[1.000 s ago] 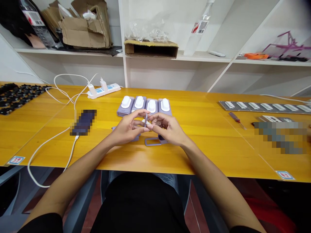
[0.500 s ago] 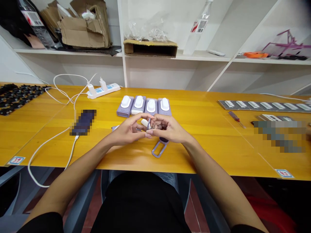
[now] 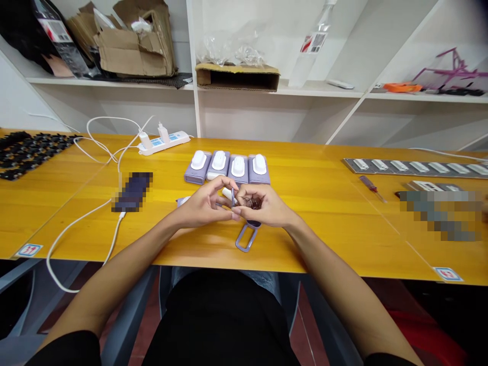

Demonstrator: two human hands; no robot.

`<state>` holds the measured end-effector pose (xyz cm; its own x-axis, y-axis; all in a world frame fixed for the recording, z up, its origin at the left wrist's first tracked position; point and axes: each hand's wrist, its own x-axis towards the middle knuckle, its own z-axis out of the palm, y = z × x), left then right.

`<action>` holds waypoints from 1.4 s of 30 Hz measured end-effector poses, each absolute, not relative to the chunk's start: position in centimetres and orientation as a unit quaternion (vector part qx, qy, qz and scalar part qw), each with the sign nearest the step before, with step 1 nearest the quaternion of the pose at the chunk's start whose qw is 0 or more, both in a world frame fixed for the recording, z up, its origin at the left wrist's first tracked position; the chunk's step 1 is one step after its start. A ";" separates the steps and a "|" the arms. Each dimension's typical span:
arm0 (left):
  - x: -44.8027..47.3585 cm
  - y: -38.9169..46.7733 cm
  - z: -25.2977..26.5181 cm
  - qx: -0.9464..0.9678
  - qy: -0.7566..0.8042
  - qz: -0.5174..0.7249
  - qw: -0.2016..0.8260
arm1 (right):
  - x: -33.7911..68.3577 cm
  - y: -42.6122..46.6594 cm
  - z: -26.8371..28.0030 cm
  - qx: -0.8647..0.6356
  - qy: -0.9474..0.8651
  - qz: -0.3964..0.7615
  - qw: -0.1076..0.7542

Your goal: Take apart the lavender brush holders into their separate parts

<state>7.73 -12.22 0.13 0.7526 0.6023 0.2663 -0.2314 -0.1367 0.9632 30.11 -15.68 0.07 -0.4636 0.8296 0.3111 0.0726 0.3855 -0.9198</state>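
Note:
My left hand (image 3: 206, 206) is curled, its fingertips and thumb gripping the edge of a thin purple-grey part (image 3: 233, 197) held upright. From the other side my right hand (image 3: 269, 206) pinches close to that part, with a tangle of thin wires (image 3: 252, 203) inside its curled fingers. Beneath the right hand hangs or lies a purple loop-shaped frame (image 3: 246, 238), its dark upper end partly covered. A white rounded piece (image 3: 227, 193) shows between the hands. Behind my left wrist, a purple-and-white item (image 3: 183, 201) is mostly hidden.
Several purple boxes with white tops (image 3: 238, 166) stand in a row beyond my hands. At left are a blurred phone-like device (image 3: 132, 192) on a white cable and a power strip (image 3: 163, 143). A screwdriver (image 3: 372, 188) and a strip of white pieces (image 3: 418, 165) lie right.
My right fingers have closed in more tightly around the wires and the thin part. The loop-shaped frame has shifted slightly left and toward me. The left hand keeps its grip.

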 end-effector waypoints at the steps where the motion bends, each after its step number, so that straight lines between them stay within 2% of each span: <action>1: 7.7 -12.2 0.2 0.682 0.140 0.324 0.641 | 30.1 -15.8 0.1 -0.320 -0.723 0.452 0.413; 9: 7.4 -11.8 0.3 0.683 0.171 0.336 0.626 | 29.6 -16.4 0.1 -0.333 -0.744 0.343 0.466; 24: 7.6 -11.7 -0.3 0.697 0.177 0.353 0.599 | 29.4 -16.1 -0.4 -0.366 -0.773 0.233 0.463; 30: 7.8 -11.6 -1.1 0.756 0.195 0.404 0.478 | 28.3 -16.3 -0.6 -0.416 -0.775 0.131 0.457; 35: 7.7 -11.7 -1.5 0.808 0.204 0.389 0.394 | 27.5 -16.3 -1.6 -0.435 -0.774 0.075 0.455; 39: 7.7 -11.7 -1.8 0.830 0.217 0.404 0.319 | 27.0 -16.3 -2.0 -0.460 -0.761 0.069 0.453; 42: 7.6 -11.7 -1.8 0.824 0.218 0.406 0.329 | 27.0 -16.3 -1.6 -0.446 -0.761 0.112 0.458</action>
